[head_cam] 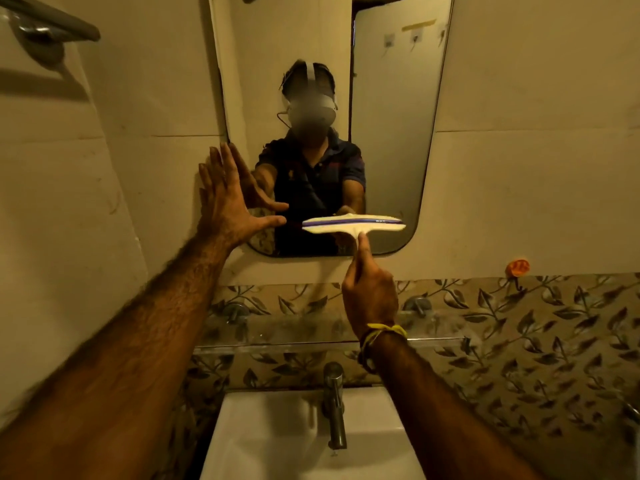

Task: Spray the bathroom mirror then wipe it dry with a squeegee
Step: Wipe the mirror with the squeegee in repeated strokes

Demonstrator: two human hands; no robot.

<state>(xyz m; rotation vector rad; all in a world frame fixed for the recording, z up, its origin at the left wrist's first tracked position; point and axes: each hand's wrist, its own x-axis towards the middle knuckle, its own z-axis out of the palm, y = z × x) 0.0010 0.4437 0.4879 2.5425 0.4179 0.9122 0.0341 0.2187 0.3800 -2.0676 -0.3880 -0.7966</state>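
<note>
The tall bathroom mirror (pixel 391 133) with rounded lower corners hangs on the cream wall ahead. My right hand (pixel 369 289) is shut on the handle of a white squeegee (pixel 353 224) with a purple blade strip. The blade lies level against the glass near the mirror's bottom edge. My left hand (pixel 225 199) is open, its fingers spread, the palm flat against the mirror's lower left edge and the wall beside it. A person's reflection fills the middle of the glass. No spray bottle is in view.
A clear glass shelf (pixel 433 336) runs under the mirror over leaf-patterned tiles. Below it stand a chrome tap (pixel 334 407) and a white basin (pixel 277 441). A towel rail (pixel 48 26) sticks out at top left. An orange hook (pixel 517 267) sits on the wall at right.
</note>
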